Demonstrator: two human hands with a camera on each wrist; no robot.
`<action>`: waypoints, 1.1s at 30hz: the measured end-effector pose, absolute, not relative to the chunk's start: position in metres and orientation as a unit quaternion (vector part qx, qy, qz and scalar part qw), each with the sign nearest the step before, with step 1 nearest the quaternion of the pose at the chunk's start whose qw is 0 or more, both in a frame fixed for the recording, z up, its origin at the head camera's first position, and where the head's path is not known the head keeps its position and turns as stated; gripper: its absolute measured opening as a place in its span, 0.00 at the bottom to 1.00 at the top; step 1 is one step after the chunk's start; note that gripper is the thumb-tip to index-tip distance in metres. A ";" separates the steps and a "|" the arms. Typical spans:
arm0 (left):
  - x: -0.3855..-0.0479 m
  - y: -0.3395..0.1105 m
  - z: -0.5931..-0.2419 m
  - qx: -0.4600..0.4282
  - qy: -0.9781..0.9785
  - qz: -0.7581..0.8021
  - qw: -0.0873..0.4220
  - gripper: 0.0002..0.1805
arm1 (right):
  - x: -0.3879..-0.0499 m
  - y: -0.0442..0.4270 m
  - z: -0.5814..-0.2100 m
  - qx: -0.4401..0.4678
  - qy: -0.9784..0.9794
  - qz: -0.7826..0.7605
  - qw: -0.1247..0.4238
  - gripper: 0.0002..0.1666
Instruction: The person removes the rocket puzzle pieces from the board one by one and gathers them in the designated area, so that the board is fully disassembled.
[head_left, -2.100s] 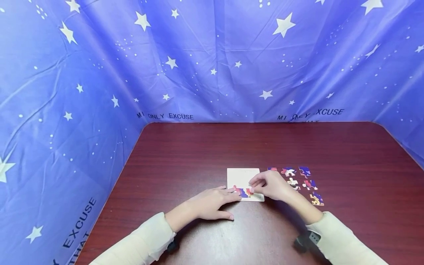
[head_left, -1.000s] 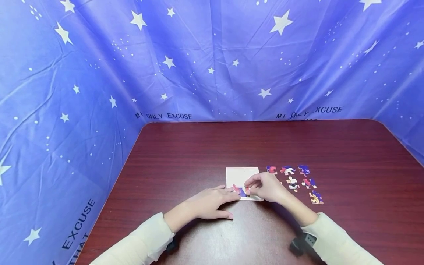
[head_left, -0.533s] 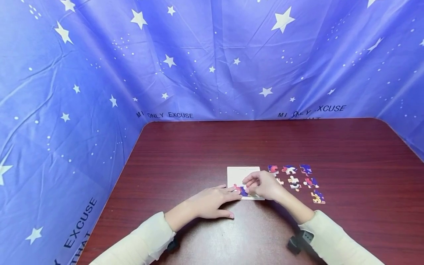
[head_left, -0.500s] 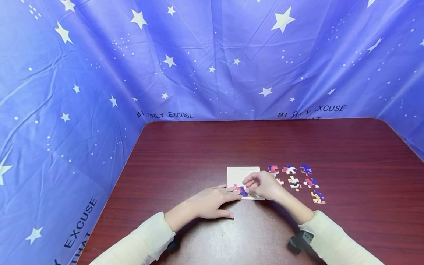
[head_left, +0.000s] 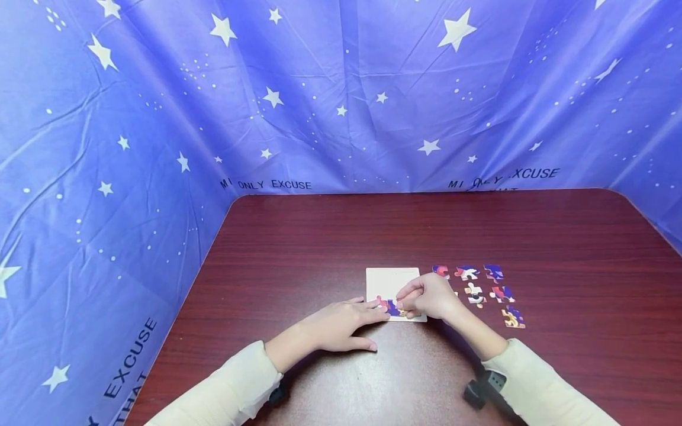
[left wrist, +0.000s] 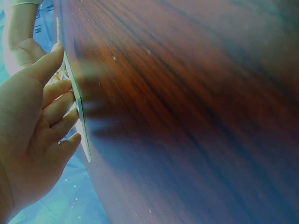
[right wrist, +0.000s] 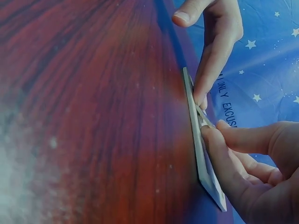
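A white puzzle board (head_left: 389, 281) lies flat on the table, with joined red and purple jigsaw pieces (head_left: 392, 307) along its near edge. My left hand (head_left: 343, 326) rests with its fingers extended over the board's left side and the pieces there; the thumb lies apart on the tabletop. From the right, my right hand (head_left: 430, 296) pinches a jigsaw piece (right wrist: 204, 115) between thumb and forefinger. In the right wrist view that piece is tilted, one edge near the left fingertips. My right fingers hide most of it in the head view.
Several loose jigsaw pieces (head_left: 474, 293) are spread in rough rows on the dark red wooden table (head_left: 319, 236), right of the board. A blue star-patterned cloth (head_left: 341, 106) hangs behind the table and along its sides.
Over the two seconds my right hand shifts left over the board with the jigsaw piece, then slightly back right, its fingers closer to the board. My left hand stays in place.
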State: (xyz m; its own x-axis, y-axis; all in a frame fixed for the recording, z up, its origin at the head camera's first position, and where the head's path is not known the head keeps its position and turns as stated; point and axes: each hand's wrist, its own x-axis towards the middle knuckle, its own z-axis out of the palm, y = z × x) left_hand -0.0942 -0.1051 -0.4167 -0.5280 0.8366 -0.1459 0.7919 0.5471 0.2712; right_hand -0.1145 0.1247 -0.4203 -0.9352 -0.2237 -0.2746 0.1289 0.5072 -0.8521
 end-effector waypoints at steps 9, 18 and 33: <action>-0.095 -0.106 -0.417 0.478 0.866 0.088 0.120 0.33 | -0.115 0.126 -0.423 -0.030 0.856 -0.488 0.167 0.06; -0.096 -0.106 -0.417 0.475 0.866 0.088 0.131 0.33 | -0.119 0.131 -0.417 -0.036 0.863 -0.475 0.166 0.07; -0.096 -0.104 -0.416 0.472 0.867 0.082 0.134 0.32 | -0.116 0.180 -0.401 -0.013 0.832 -0.527 0.175 0.14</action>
